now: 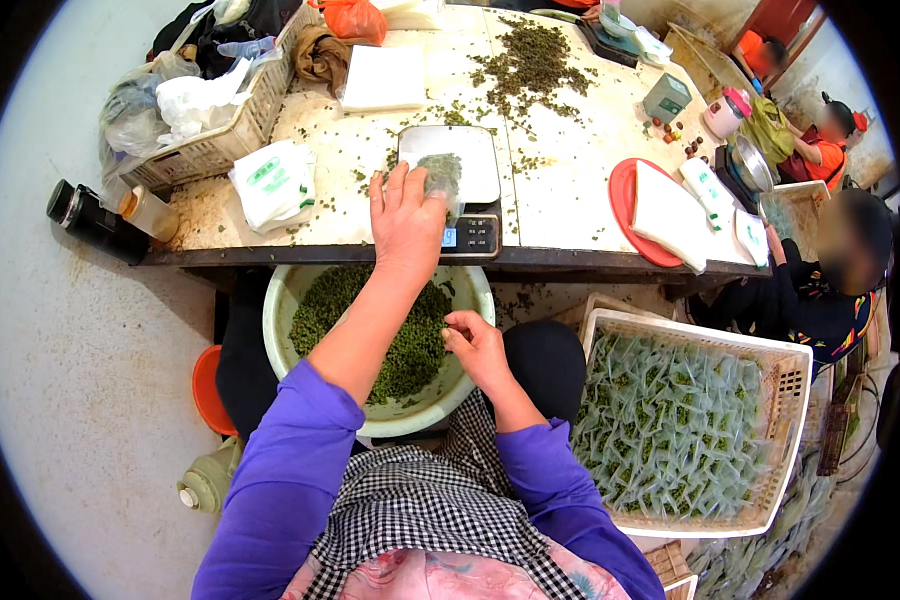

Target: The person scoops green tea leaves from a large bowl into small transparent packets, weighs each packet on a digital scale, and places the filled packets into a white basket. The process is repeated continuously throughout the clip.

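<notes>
My left hand (407, 222) reaches over the table's front edge to a digital scale (478, 236) with a pale square pan. Its thumb and index finger are at the edge of a small clear plastic bag (440, 172) of green grains, which rests on the pan; its other fingers stretch forward. My right hand (478, 348) is over the right rim of a pale round basin (278, 340), thumb and fingers pinched together. What they hold, if anything, is too small to tell. Small green peppercorn-like grains (402, 365) fill much of the basin between my knees.
Right of me stands a crate (800, 400) of filled bags. On the table are stacked bags (275, 185), a white sheet stack (383, 78), scattered dark grains (535, 70) and a red tray (625, 200). A black flask (95, 222) is at left; co-workers sit at right.
</notes>
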Demonstrator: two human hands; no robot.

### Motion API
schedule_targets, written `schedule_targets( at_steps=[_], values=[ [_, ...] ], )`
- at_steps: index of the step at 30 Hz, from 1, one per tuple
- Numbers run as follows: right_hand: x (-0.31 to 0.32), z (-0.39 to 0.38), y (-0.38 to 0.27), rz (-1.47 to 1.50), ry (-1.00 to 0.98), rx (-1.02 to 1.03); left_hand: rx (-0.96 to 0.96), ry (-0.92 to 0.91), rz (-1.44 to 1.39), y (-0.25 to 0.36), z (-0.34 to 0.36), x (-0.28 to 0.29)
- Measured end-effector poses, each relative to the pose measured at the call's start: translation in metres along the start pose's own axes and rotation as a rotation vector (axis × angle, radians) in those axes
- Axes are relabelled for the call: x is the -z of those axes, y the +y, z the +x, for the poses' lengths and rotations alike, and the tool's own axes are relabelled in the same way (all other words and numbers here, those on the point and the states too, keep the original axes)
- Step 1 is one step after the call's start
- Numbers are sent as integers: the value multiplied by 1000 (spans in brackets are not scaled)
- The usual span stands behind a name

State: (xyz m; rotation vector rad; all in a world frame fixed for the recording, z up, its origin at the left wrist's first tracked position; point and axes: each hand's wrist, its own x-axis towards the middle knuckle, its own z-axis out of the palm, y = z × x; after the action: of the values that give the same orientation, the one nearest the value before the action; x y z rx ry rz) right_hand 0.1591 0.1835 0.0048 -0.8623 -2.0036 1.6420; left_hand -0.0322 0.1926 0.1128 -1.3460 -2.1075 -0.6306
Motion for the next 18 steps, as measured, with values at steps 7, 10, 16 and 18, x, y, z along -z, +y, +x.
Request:
schedule_targets(
  at_steps=[7, 10, 16, 18],
  values=[
    [3, 0, -17, 77, 91, -51, 223, -71, -432, -11, -79, 51],
    [9, 4, -19, 83, 193, -9, 222, -288, -509, -19, -136, 54],
    [30, 42, -76, -472, 496, 538, 286, -454, -567, -31, -210, 54],
    [32, 59, -94, -613, 562, 622, 323, -449, -576, -33, -215, 49]
  ],
)
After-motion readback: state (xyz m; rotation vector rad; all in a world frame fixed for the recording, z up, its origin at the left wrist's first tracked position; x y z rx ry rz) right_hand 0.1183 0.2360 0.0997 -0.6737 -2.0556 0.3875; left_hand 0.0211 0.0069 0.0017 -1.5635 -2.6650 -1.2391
